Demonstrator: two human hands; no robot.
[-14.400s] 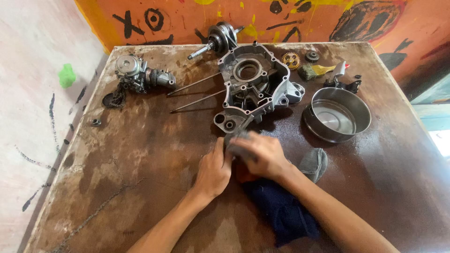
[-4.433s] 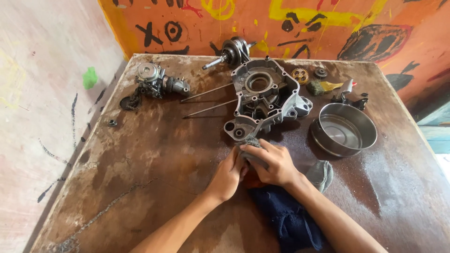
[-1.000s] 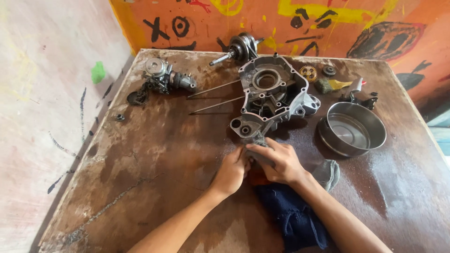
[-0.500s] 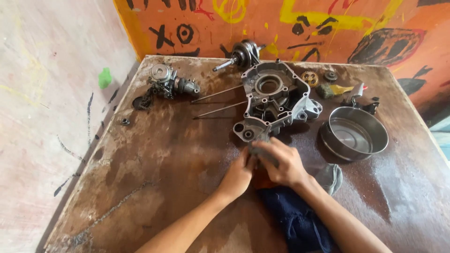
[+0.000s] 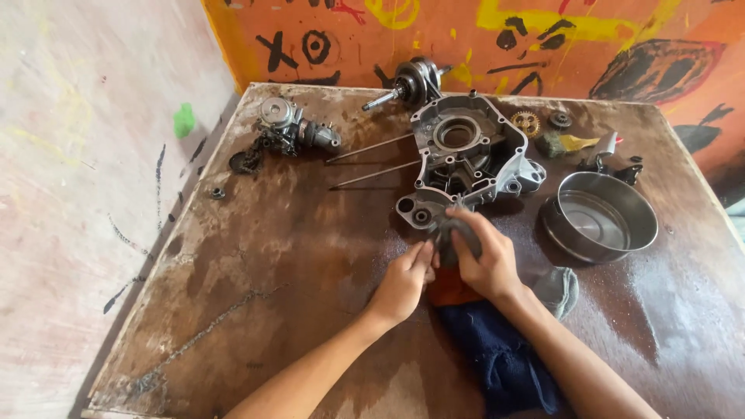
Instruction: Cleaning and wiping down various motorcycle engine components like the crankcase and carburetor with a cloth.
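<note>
From the head view, my right hand [image 5: 485, 260] is curled closed around a small dark engine part [image 5: 456, 233] at centre frame, just below the grey crankcase half [image 5: 466, 151]. My left hand [image 5: 403, 281] pinches the part's left edge with its fingertips. A dark blue rag [image 5: 500, 357] lies under my wrists; a steel bowl [image 5: 599, 216] sits right of centre on the wooden table [image 5: 272, 264].

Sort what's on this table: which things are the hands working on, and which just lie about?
In hand: left hand, right hand, small dark part, dark blue cloth.

Lying about: engine case, steel bowl, crankshaft, two thin rods, gears, chain assembly.
</note>
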